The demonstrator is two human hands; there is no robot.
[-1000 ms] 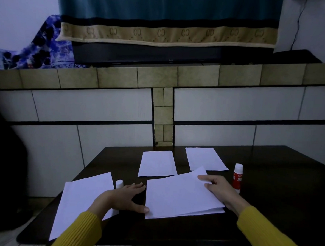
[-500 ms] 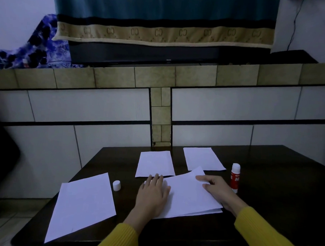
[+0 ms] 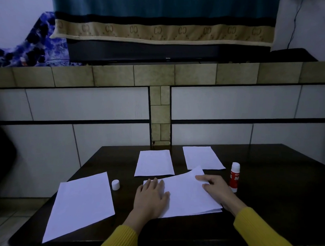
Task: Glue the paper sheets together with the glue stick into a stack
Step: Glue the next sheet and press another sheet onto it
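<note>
The stack (image 3: 190, 195) lies near the front of the table (image 3: 275, 182), at least two sheets, the top one skewed so its far corner juts past the one under it; the left hand (image 3: 151, 198) lies flat and open on the stack's left part, palm down, gripping nothing; the right hand (image 3: 213, 186) rests open on the right part, fingers spread, pressing rather than grasping. This looks like the smoothing-down of a freshly laid sheet; whether the glue has taken cannot be told. The glue stick (image 3: 234, 176) stands upright and uncapped just beside the right hand; its cap (image 3: 115, 184) sits apart, to the left of the stack. Three loose sheets are left: the big sheet (image 3: 81, 202) at front left, the middle sheet (image 3: 154, 163) and the far sheet (image 3: 202, 158) behind the stack; so the job seems under half done.
</note>
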